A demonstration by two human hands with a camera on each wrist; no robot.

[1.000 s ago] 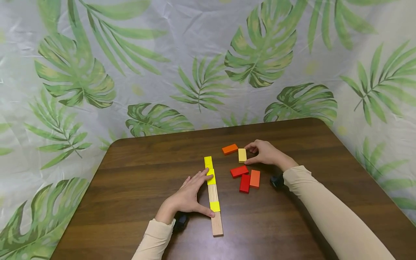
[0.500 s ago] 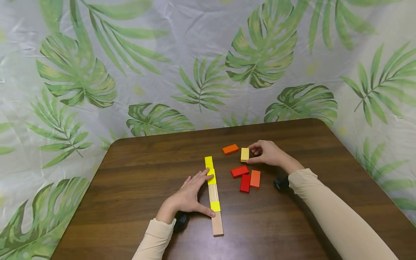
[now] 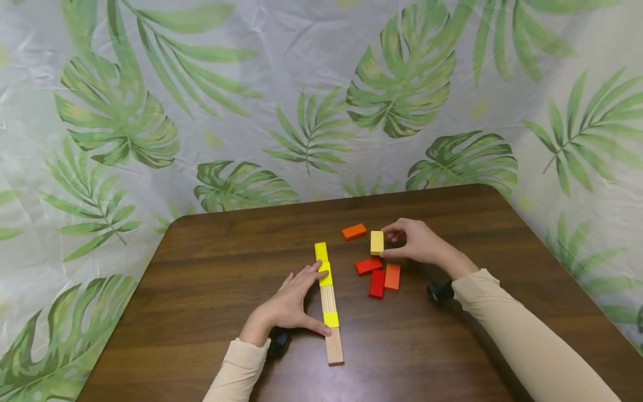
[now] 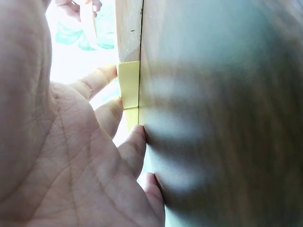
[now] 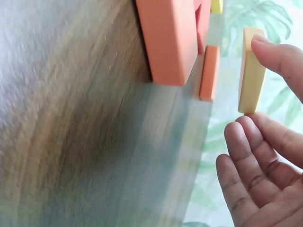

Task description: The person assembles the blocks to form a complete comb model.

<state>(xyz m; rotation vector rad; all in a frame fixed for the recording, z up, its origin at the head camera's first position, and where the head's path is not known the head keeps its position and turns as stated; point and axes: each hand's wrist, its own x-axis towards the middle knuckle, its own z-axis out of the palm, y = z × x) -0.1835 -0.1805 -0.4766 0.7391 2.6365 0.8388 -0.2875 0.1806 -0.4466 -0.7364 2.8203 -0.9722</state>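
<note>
My right hand [image 3: 422,243] pinches a pale yellow block [image 3: 377,243] by its two ends, between thumb and index finger. In the right wrist view this block [image 5: 252,78] is held up off the table, the other fingers loosely bent below it. My left hand [image 3: 287,308] lies along a straight row of blocks, thumb and extended fingers touching it. From near to far the row has a plain wood block [image 3: 334,347], a yellow block [image 3: 331,319], a grooved wood block [image 3: 328,299] and yellow blocks [image 3: 321,251] at the far end.
Right of the row lie an orange block [image 3: 354,231], two red blocks [image 3: 377,284] and a coral block [image 3: 392,277]. The dark wood table [image 3: 211,268] ends at a leaf-patterned curtain [image 3: 311,123] behind.
The pale yellow block has come up from the table in my right hand, shifting slightly right from beside the orange block, then slightly nearer. My left hand has stayed still.
</note>
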